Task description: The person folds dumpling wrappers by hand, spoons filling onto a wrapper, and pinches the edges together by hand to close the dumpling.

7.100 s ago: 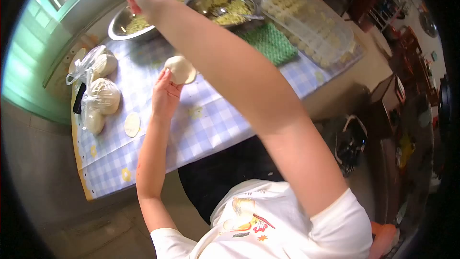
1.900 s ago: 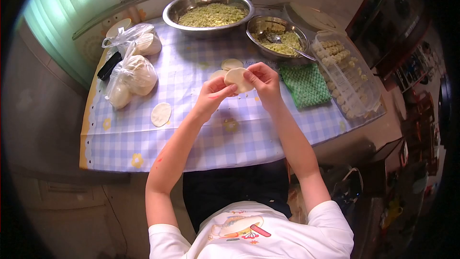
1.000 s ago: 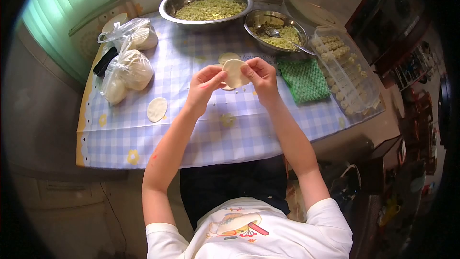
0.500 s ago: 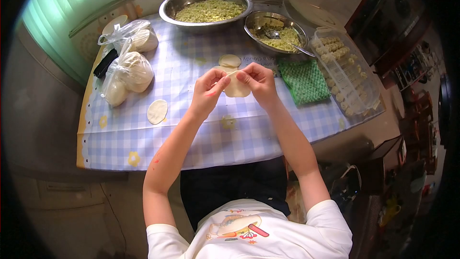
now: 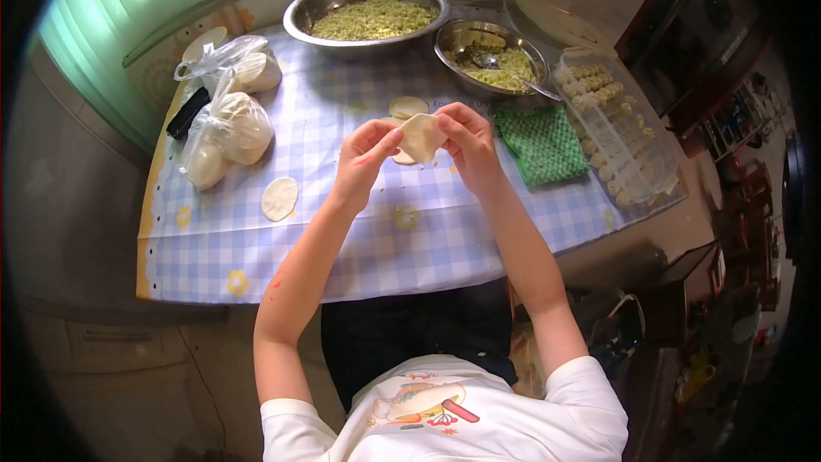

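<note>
Between my two hands a pale dumpling wrapper (image 5: 422,139) is held up and stretched by its edges above the table. My left hand (image 5: 369,152) pinches its left edge between thumb and fingers. On the other side my right hand (image 5: 467,139) pinches the right edge the same way. Behind the held wrapper lie more round wrappers (image 5: 408,107) on the cloth, partly covered by it. A single wrapper (image 5: 280,198) lies flat to the left of my left hand.
A large steel bowl (image 5: 292,26) and a smaller one (image 5: 445,53) with a spoon (image 5: 540,91) hold green filling. A green cloth (image 5: 544,144) and a clear plastic box (image 5: 643,173) of dumplings are at right. Bags of dough (image 5: 242,130) sit at left on the checked tablecloth (image 5: 342,265).
The wrapper in my hands has been raised and pulled wider, its face now turned toward me. My hands have drawn slightly apart, and wrappers beneath it show more.
</note>
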Motion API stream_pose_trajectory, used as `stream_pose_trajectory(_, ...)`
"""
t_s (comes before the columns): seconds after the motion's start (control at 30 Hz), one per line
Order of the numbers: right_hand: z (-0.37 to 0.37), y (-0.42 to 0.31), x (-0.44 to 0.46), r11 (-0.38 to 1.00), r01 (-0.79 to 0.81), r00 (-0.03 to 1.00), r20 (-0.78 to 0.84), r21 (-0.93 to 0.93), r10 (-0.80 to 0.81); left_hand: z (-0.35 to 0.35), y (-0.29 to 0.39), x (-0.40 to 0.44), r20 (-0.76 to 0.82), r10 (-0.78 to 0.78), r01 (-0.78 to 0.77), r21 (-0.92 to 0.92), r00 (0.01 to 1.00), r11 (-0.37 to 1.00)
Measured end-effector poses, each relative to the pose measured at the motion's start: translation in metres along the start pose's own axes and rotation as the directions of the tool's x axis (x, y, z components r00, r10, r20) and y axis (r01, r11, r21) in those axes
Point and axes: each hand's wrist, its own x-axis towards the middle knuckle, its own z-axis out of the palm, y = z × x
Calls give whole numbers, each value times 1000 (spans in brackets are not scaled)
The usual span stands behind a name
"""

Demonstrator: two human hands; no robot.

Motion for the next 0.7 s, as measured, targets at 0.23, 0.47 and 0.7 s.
stream_pose_trajectory(0.23, 1, 3, -2, 943, -56, 993, 76, -328, 86, 3, 6, -4, -2, 18, -18, 12, 1000, 1000)
stream_pose_trajectory(0.47, -3, 5, -2, 922, 20, 1000, -4, -386, -23, 6, 8, -4, 98, -54, 57, -25, 994, 998)
stream_pose_trajectory(0.7, 6, 0, -1, 963, -15, 996, 79, -270, 38, 2, 0, -3, 62, 59, -71, 226, 996, 972)
